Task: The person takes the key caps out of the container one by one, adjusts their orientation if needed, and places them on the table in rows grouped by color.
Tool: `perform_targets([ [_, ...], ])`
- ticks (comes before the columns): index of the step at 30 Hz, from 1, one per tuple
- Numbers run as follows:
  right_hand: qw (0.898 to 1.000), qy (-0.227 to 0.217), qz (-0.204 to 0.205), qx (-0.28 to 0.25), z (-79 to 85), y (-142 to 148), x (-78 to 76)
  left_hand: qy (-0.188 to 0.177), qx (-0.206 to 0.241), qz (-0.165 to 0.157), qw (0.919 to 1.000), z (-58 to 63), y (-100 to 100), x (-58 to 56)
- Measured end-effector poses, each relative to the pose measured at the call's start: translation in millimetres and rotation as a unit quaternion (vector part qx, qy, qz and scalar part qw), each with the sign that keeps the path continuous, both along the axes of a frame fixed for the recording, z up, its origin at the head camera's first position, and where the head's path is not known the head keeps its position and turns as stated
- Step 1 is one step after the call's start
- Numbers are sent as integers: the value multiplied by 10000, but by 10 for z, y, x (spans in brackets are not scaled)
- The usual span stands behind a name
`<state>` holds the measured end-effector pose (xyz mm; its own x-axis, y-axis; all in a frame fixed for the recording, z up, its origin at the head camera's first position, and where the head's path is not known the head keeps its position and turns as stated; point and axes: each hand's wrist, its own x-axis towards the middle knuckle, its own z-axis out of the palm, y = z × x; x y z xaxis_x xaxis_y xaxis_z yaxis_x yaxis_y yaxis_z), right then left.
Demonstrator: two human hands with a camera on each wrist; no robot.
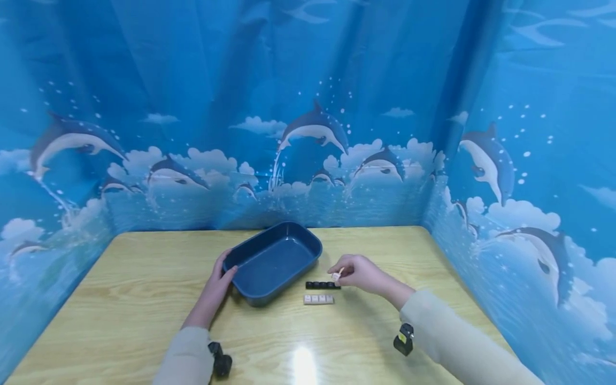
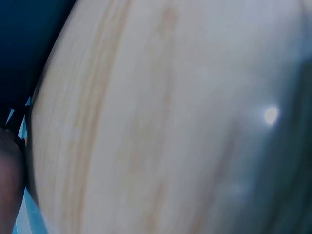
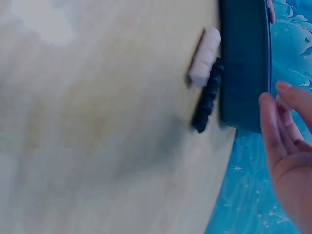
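My left hand (image 1: pixel 220 277) grips the left end of a dark blue rectangular plastic basin (image 1: pixel 274 262), its thumb over the rim. Between the thumb and fingertips of my right hand (image 1: pixel 356 271) is a small white piece (image 1: pixel 335 276) that looks like a keycap. Just below that hand lies a row of black keycaps (image 1: pixel 320 285). A row of white keycaps (image 1: pixel 318 299) lies in front of it, nearer to me. In the right wrist view, the right hand (image 3: pixel 292 151) appears beside the basin (image 3: pixel 244 63), and its fingers mostly hide the piece.
The wooden table (image 1: pixel 144 289) reaches back to a blue curtain (image 1: pixel 216 107) printed with dolphins. Black wrist cameras sit at the left cuff (image 1: pixel 220 361) and the right cuff (image 1: pixel 404 339). Light glares off the table's front part.
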<state>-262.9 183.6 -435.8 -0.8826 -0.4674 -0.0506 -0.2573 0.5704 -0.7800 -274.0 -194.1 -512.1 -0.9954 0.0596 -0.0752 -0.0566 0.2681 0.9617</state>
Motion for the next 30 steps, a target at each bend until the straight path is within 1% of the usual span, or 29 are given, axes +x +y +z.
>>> perform_targets([
  [4, 9993, 17, -326, -155, -140, 52, 100, 12, 54, -31, 10000, -2, -11, -1],
  [7, 9970, -28, -681, -362, -241, 71, 173, 39, 74, -17, 10000, -1, -11, -3],
  [11, 9896, -165, -1319, -558, -350, 60, 261, 15, 92, 12, 10000, 6, -12, -4],
  [14, 9842, -301, -1650, -563, -427, 40, 312, -30, 115, -1, 9999, 7, -10, -9],
  [17, 9816, -411, -1769, -590, -487, 18, 353, -51, 126, -21, 9999, 4, -5, -16],
  [22, 9810, -479, -1798, -552, -540, -3, 388, -49, 69, -13, 10000, -9, -4, -27],
  [26, 9817, -348, -1839, -366, -576, 3, 382, -3, 90, 12, 10000, -16, -11, -22],
  [30, 9810, -202, -1910, -259, -635, 15, 371, 142, 111, 38, 9998, -15, -10, -15],
])
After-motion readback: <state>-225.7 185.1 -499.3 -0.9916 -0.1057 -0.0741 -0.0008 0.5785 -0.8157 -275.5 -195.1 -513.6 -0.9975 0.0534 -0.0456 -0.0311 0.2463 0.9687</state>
